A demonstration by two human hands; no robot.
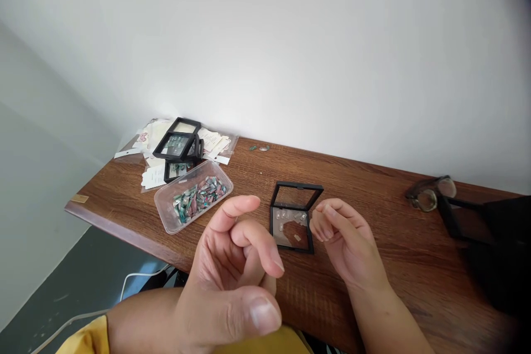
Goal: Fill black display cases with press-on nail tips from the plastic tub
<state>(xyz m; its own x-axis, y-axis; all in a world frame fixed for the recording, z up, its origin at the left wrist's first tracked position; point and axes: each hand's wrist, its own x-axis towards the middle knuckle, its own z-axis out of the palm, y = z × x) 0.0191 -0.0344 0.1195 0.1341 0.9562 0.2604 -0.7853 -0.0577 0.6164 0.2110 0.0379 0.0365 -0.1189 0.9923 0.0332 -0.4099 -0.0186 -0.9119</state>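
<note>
My left hand (236, 271) is raised close to the camera, its thumb and curled fingers apart with nothing between them. My right hand (346, 235) is closed in a pinch at the right side of an opened black display case (312, 229); whatever its fingertips may hold is hidden. The case lies unfolded on the table, its lid tilted up at the back. Several small pale pieces (284, 214) rest on its clear film. Left of it, a clear plastic tub (166, 221) contains many glossy green, pink and clear nail-shaped pieces (199, 198).
Stacked black display cases (176, 145) lie over printed cards (214, 144) and plastic sleeves at the back left. A few small green and clear pieces (260, 149) sit near the wall. Eyeglasses (427, 199) and a black bag (498, 232) are at the right of the wooden table (249, 177).
</note>
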